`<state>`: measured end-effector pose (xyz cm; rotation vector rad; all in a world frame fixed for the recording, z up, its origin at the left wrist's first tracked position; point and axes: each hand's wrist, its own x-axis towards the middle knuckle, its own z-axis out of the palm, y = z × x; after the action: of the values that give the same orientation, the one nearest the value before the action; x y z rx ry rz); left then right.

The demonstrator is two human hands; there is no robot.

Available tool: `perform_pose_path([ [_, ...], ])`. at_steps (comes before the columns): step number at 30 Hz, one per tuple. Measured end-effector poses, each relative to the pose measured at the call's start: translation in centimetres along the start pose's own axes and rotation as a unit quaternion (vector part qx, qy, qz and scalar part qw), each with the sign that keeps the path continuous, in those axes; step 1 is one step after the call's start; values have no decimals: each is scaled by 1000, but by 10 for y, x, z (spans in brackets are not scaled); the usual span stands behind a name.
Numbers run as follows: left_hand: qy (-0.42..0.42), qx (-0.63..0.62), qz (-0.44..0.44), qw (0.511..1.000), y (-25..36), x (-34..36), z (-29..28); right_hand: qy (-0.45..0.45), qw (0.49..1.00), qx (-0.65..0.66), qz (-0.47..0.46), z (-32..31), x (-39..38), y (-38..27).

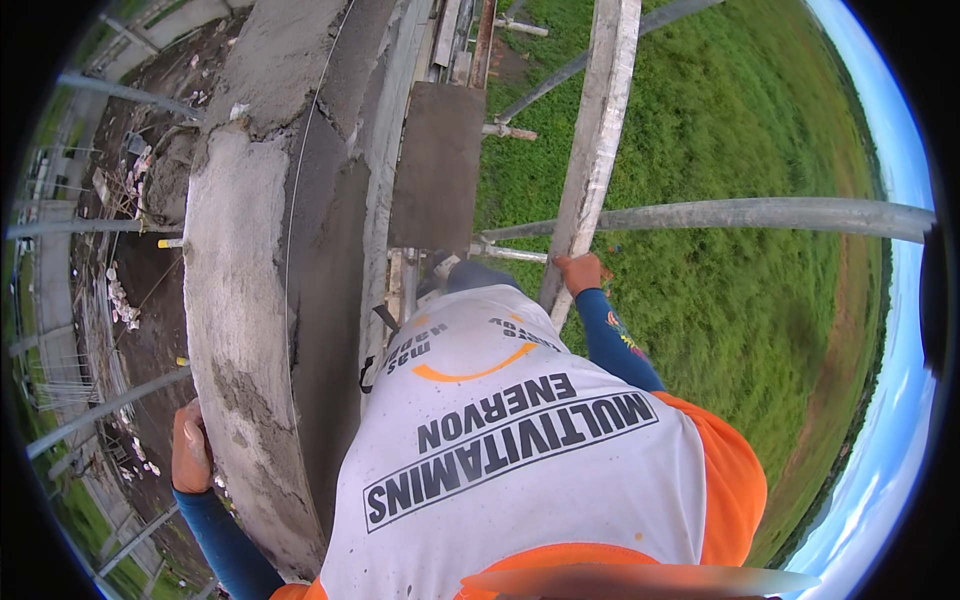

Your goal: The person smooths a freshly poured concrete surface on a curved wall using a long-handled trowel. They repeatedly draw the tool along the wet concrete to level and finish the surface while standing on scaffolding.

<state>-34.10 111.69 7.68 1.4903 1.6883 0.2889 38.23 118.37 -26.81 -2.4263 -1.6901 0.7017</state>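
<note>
My left hand point(192, 450) grips the left edge of a rough concrete wall top point(236, 290); its fingers are bent against the wall and partly hidden. A thin string line point(292, 230) runs lengthwise along the wall. My right hand point(582, 273) is closed on a long, pale grey beam point(590, 150), which rises from beside my body toward the far edge. Both forearms wear blue sleeves. Below me, a leg and foot show partly beyond my white and orange shirt, near a grey board point(437, 165) beside the wall.
Scaffold pipes cross on both sides, one grey pipe point(740, 217) passing by the beam on the right. Green grass point(730, 300) lies far below there. Down on the left are dark soil point(140, 270), debris and more pipes point(100, 410). Narrow planks point(465, 40) stretch ahead.
</note>
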Motion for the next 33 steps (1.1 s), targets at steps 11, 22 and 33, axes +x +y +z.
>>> perform_pose_path([
  [11, -17, -166, -40, 985, 21, 8, 7, 34, 982, 161, 93, 5, 9, -2],
  [22, -39, -165, -206, 964, 55, 98, -56, -21, 997, 62, 40, 3, 93, -24],
  [33, -16, -358, -158, 920, 222, 323, -87, -3, 959, 197, 205, -66, 231, -40],
])
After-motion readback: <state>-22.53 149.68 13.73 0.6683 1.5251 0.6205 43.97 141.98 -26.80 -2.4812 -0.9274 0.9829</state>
